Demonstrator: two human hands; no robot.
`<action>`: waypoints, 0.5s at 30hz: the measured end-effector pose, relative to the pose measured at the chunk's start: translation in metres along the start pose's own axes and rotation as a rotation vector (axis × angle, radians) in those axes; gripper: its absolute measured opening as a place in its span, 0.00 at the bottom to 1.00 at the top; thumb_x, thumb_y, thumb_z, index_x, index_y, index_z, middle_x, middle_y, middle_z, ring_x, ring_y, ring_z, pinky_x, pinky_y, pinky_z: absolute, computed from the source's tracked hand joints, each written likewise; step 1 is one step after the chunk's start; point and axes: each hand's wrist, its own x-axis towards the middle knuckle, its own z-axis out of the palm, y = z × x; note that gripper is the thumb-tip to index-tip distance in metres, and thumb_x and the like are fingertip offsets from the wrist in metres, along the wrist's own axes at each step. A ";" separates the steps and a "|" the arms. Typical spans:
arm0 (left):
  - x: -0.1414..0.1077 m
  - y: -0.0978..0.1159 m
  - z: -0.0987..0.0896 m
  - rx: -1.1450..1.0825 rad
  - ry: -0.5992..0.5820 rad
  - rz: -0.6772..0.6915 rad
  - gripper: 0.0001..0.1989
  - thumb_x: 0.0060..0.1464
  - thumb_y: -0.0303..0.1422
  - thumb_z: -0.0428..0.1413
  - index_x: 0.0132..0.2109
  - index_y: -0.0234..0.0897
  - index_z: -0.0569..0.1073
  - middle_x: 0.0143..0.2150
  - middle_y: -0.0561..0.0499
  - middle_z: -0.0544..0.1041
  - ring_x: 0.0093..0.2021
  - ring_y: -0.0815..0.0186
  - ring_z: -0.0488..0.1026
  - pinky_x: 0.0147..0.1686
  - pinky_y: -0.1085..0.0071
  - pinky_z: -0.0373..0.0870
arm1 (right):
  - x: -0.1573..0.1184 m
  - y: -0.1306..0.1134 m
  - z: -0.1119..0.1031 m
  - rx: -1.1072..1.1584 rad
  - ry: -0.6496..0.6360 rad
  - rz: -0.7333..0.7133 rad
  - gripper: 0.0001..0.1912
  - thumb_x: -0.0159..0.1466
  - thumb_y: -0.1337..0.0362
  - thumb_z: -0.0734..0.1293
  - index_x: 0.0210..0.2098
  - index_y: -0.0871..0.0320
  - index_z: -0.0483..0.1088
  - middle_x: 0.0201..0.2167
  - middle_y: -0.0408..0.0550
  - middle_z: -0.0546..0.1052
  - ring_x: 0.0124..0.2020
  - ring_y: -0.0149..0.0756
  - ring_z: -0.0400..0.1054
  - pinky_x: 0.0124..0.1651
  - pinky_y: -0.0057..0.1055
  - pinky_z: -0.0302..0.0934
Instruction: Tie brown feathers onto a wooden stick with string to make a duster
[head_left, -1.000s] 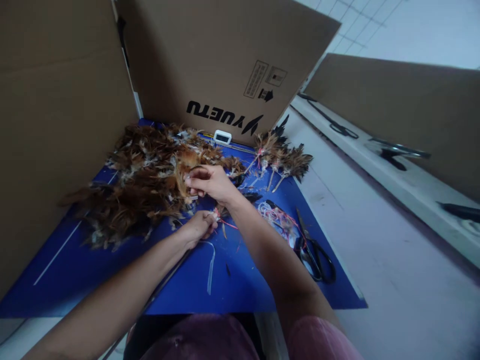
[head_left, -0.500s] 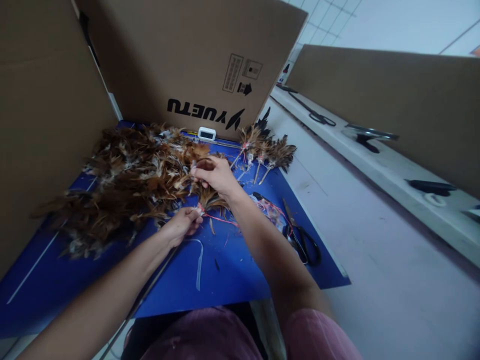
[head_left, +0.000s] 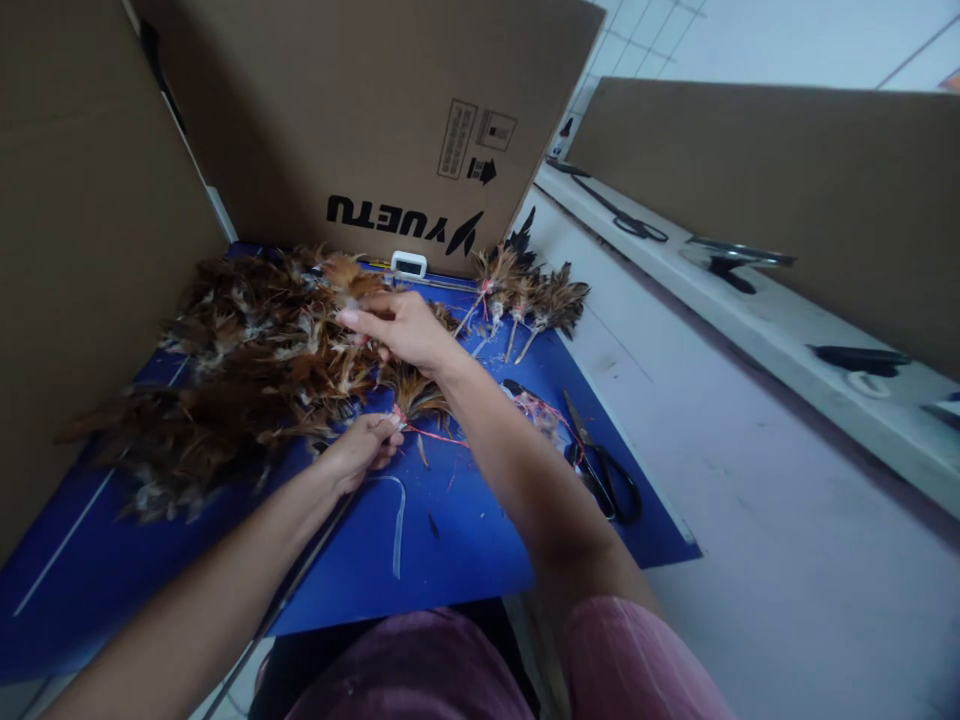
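Note:
My left hand (head_left: 364, 445) is closed around the base of a feather duster (head_left: 416, 393). Its brown feathers fan out beyond my fingers, bound with pink string (head_left: 439, 436) that trails to the right. A thin dark rod (head_left: 304, 572) runs from below this hand toward my lap. Above and left of the duster head, my right hand (head_left: 401, 325) has thumb and fingers pinched over the feather pile (head_left: 255, 330). A pale-based orange-brown feather (head_left: 343, 278) appears to be in that pinch, though its edges blend into the pile.
Black-handled scissors (head_left: 604, 470) lie at right beside tangled pink string (head_left: 547, 415). Several small feather bundles (head_left: 536, 295) rest at the back right, near a white digital timer (head_left: 409, 264). Cardboard panels (head_left: 337, 110) stand behind and left of the blue mat (head_left: 337, 590).
My right hand has moved left and slightly up, away from the duster head and over the pile. My left hand keeps its grip in nearly the same place.

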 end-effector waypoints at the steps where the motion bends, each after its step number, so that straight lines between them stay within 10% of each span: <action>1: 0.000 0.000 0.000 -0.001 -0.014 0.001 0.16 0.45 0.41 0.59 0.29 0.35 0.62 0.20 0.59 0.62 0.15 0.81 0.51 0.14 0.82 0.42 | 0.001 -0.003 0.000 -0.027 0.010 -0.026 0.13 0.59 0.57 0.66 0.28 0.62 0.71 0.22 0.42 0.71 0.26 0.26 0.65 0.24 0.20 0.57; 7: 0.000 0.000 -0.001 -0.023 -0.041 0.012 0.17 0.44 0.42 0.59 0.29 0.35 0.61 0.20 0.60 0.61 0.15 0.81 0.50 0.14 0.82 0.41 | -0.010 -0.010 -0.007 -0.018 0.164 -0.041 0.09 0.61 0.61 0.65 0.36 0.61 0.70 0.26 0.42 0.73 0.28 0.26 0.67 0.27 0.20 0.58; 15: -0.002 0.003 -0.001 -0.049 -0.014 -0.002 0.17 0.43 0.40 0.60 0.28 0.36 0.61 0.19 0.59 0.61 0.15 0.80 0.52 0.14 0.82 0.42 | -0.092 0.014 -0.017 0.305 0.266 0.125 0.11 0.56 0.59 0.68 0.33 0.60 0.73 0.36 0.47 0.76 0.30 0.27 0.67 0.29 0.24 0.60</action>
